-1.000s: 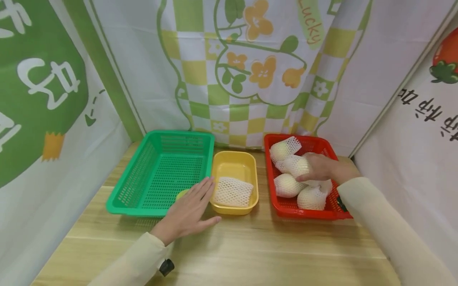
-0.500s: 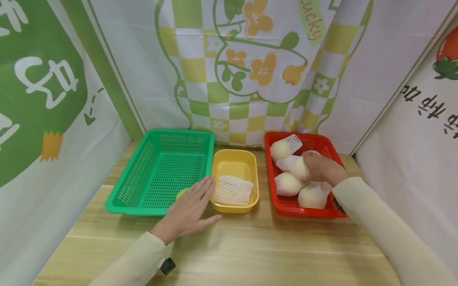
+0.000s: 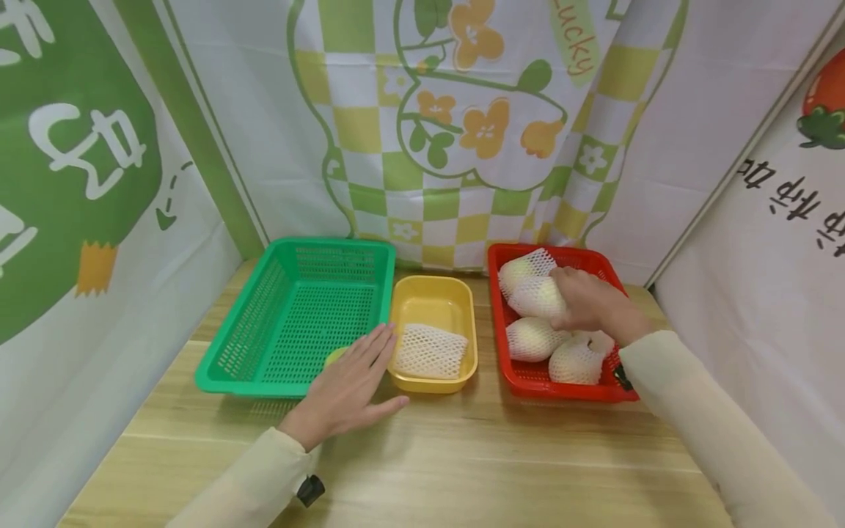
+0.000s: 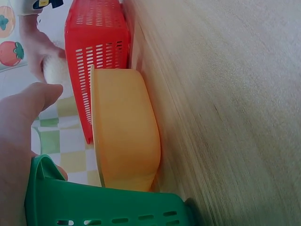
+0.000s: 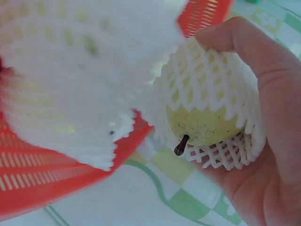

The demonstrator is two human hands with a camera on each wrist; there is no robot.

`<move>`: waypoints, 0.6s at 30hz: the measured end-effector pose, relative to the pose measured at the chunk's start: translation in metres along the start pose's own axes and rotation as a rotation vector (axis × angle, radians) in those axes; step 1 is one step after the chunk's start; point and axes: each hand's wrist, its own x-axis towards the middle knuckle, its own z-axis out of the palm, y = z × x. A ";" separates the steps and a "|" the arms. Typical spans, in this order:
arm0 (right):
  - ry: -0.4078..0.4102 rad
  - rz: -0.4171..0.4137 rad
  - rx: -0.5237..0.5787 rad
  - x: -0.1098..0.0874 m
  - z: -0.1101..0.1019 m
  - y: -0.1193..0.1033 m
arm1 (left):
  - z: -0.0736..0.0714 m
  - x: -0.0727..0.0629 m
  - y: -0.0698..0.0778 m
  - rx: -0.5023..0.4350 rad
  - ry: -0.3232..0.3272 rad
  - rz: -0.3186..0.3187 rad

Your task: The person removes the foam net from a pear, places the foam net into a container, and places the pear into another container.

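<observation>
My right hand (image 3: 593, 302) grips a pear (image 5: 204, 125) in a white foam net, its stem end showing bare in the right wrist view; fingers and thumb curl round it over the red basket (image 3: 561, 392). Several more netted pears lie in that basket, one at the front (image 3: 577, 359) and another beside it (image 3: 532, 339). With fingers straight, my left hand (image 3: 346, 392) rests across the near right corner of the green basket (image 3: 251, 389). A yellow-green round thing (image 3: 335, 356) in there is mostly hidden by that hand.
Between the baskets stands a yellow tray (image 3: 432, 293) holding an empty white foam net (image 3: 432, 352). All three containers sit on a wooden table (image 3: 462, 462), close to the printed curtain (image 3: 455, 220) behind. Fabric walls close off both sides.
My right hand has closed round a pear at the back of the red basket and shifted it slightly left and up. My left hand has stayed in place.
</observation>
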 end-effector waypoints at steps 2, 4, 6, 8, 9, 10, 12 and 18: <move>0.015 -0.012 0.001 -0.003 -0.004 -0.003 | 0.000 0.001 0.000 0.005 -0.003 0.002; 0.033 -0.029 0.005 -0.007 -0.008 -0.007 | 0.000 0.002 -0.001 0.004 -0.004 0.006; 0.054 -0.049 0.021 -0.011 -0.013 -0.012 | 0.001 0.002 -0.001 0.008 -0.005 0.007; 0.072 -0.068 0.039 -0.016 -0.016 -0.019 | 0.001 0.002 -0.001 0.006 -0.004 0.008; 0.081 -0.078 0.046 -0.018 -0.018 -0.022 | 0.001 0.003 -0.001 0.006 -0.003 0.007; 0.087 -0.085 0.053 -0.020 -0.019 -0.026 | 0.001 0.002 -0.001 0.006 -0.003 0.006; 0.096 -0.101 0.060 -0.023 -0.020 -0.035 | 0.001 0.002 -0.001 0.005 -0.003 0.005; 0.131 -0.173 0.040 -0.031 -0.020 -0.067 | 0.000 0.000 -0.001 -0.004 -0.011 -0.006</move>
